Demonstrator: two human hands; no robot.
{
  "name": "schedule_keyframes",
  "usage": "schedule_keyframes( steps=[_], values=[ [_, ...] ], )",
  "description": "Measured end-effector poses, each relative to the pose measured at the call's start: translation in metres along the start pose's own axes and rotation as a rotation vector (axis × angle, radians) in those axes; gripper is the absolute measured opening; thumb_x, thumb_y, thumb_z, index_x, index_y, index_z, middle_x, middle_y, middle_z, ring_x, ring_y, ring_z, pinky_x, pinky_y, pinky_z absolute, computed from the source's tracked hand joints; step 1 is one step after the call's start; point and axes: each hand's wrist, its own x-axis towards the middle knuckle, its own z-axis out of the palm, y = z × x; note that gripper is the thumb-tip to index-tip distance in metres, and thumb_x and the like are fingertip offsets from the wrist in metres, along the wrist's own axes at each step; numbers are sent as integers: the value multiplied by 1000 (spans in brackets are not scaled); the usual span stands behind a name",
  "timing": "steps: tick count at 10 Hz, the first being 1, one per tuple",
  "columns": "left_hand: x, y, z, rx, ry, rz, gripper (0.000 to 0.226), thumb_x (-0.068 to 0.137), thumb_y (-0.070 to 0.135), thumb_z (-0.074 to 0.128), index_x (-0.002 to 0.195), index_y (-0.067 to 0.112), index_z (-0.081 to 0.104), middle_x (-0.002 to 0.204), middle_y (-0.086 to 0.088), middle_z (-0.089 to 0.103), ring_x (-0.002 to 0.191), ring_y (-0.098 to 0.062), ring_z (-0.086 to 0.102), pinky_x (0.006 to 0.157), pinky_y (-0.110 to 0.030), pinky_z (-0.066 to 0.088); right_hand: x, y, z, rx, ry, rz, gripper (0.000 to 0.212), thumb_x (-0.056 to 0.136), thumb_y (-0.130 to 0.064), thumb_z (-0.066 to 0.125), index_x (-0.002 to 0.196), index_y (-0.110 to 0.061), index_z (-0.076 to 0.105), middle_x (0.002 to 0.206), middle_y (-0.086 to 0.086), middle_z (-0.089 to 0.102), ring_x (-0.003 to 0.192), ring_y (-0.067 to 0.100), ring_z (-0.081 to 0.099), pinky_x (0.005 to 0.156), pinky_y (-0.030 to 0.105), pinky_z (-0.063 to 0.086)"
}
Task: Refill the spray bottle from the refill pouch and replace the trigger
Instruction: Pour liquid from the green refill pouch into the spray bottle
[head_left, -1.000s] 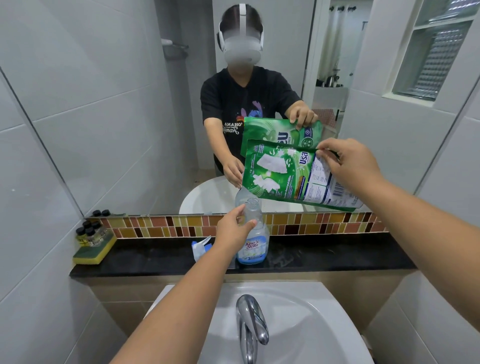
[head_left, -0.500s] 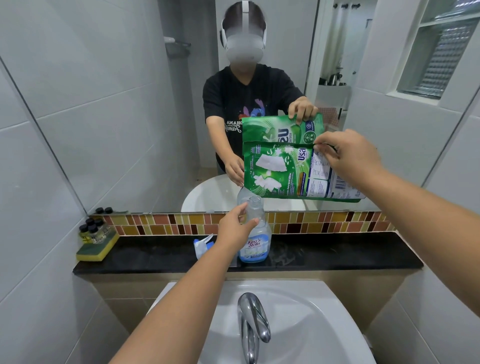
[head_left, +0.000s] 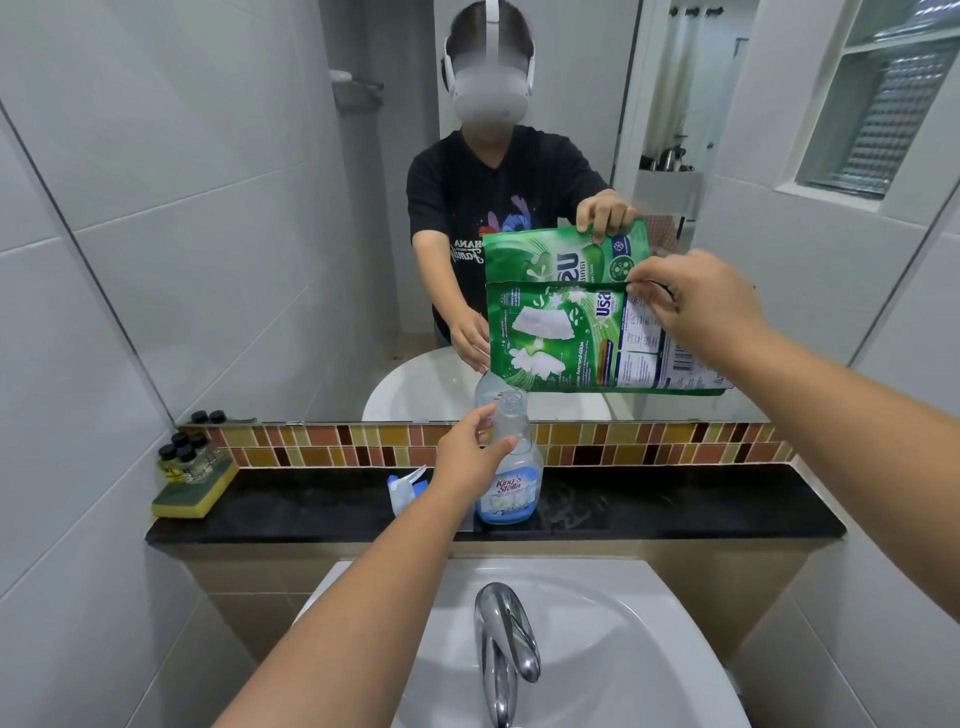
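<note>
Standing upright on the black ledge (head_left: 675, 509) behind the sink (head_left: 623, 639): the bottle (head_left: 511, 478), neck open, long axis vertical, mouth just under the lower left corner of the pouch (head_left: 587, 338). Lying on its side in the air, long axis near level, that corner dipped toward the mouth; whether spout and mouth touch, or liquid runs yet, cannot be told. Likely step: lining up the pour, so the gap between corner and mouth matters most.

Nearer the bottle: the left hand (head_left: 467, 457), half closed around the bottle's shoulder and neck, thumb and fingers on either side, steadying it. Up and to the right: the right hand (head_left: 696, 306), pinched shut on the pouch's top edge, carrying it.

Left of the bottle, partly behind the left wrist: the trigger (head_left: 408, 486), lying on the ledge, not yet refitted.
</note>
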Motion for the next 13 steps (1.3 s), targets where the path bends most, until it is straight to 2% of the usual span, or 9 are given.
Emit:
schedule_keyframes(
  steps=[3, 7, 9, 12, 13],
  values=[
    [1, -1, 1, -24, -8, 1, 56, 84, 25, 73, 135, 30, 49, 126, 9, 57, 102, -4, 53, 77, -17, 43, 1, -1, -3, 9, -7, 7, 13, 93, -19, 61, 100, -16, 71, 86, 7, 71, 73, 28, 52, 58, 32, 36],
    [4, -3, 0, -39, -21, -20, 55, 85, 23, 72, 134, 32, 49, 130, 8, 57, 105, -4, 52, 73, -18, 45, 7, -4, -6, 7, 9, 12, 14, 94, -21, 59, 101, -16, 71, 87, 7, 71, 74, 27, 50, 58, 31, 32],
    [5, -4, 0, -35, -14, -17, 55, 85, 23, 72, 134, 32, 49, 129, 8, 56, 102, -3, 51, 75, -18, 45, 9, -6, -5, 5, 13, 12, 15, 94, -22, 59, 101, -16, 71, 87, 8, 71, 75, 28, 51, 58, 30, 31],
    [6, -4, 1, -12, -7, -8, 52, 85, 25, 72, 132, 32, 50, 126, 8, 57, 106, -6, 53, 85, -28, 48, 9, -5, -9, 8, 13, 14, 16, 95, -22, 58, 102, -15, 70, 87, 8, 71, 75, 29, 51, 58, 32, 34],
    [5, -4, 1, -22, -11, -7, 52, 85, 24, 72, 131, 33, 51, 125, 9, 57, 106, -6, 53, 83, -26, 47, 10, -5, -9, 4, 12, 12, 16, 95, -22, 58, 103, -16, 70, 87, 8, 71, 75, 29, 51, 58, 32, 35]
  ],
)
